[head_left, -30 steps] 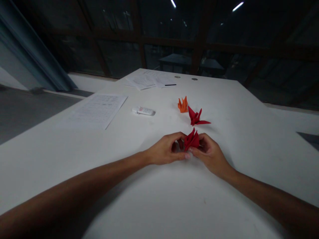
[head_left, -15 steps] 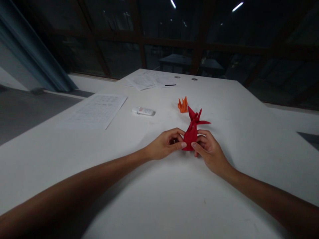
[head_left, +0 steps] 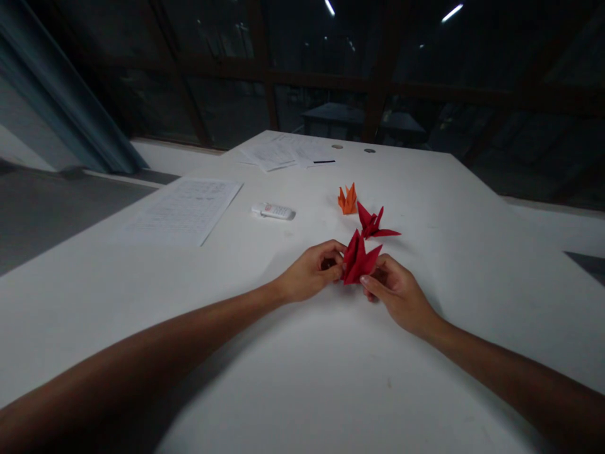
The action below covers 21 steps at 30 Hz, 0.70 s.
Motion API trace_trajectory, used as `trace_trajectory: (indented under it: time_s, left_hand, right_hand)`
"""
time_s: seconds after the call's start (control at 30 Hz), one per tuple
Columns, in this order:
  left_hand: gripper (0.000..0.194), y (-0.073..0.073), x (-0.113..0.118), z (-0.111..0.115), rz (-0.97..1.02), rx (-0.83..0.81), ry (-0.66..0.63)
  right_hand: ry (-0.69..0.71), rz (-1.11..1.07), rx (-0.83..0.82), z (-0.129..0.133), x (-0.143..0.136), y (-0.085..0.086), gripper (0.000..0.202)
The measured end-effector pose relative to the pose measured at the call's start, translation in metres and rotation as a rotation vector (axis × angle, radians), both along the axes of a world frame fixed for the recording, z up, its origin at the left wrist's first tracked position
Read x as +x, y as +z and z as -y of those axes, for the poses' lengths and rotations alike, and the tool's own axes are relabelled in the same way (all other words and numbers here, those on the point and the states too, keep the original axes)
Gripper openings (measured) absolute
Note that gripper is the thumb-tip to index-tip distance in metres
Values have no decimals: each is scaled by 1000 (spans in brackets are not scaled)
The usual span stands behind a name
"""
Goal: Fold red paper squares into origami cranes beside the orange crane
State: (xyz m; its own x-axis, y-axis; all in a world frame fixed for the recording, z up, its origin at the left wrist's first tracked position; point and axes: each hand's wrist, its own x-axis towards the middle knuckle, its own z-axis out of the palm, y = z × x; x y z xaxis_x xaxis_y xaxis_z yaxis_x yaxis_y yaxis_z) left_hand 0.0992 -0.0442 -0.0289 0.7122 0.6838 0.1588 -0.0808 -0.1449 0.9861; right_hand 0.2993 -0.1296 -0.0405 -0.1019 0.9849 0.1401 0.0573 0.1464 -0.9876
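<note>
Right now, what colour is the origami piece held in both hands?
The origami piece is plain red, best seen in the head view.

The single view looks out from the person's head, facing forward and tilted down over the white counter [head_left: 302, 378]. It sits fairly near both hands [head_left: 308, 275], which show around mid-frame, yet takes in widely, reaching the dark windows [head_left: 316, 41] beyond.

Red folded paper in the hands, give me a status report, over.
Left hand, right hand: both on red folded paper. Its points upward. Just beyond: second red figure, then orange figure.
</note>
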Motion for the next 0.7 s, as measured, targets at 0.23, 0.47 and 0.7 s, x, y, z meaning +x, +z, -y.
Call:
trace_trajectory:
  time_s: [0.23,0.47,0.7]
  left_hand:
    - [23,1,-1,-4,53,-68,52]
    - [37,3,-3,-4,107,-199,68]
    - [45,5,-5,-2,132,-203,-51]
  right_hand:
    - [10,196,163,5,2,3,5]
    - [88,375,271,10,1,13,10]
    - [48,188,215,8,0,11,11]
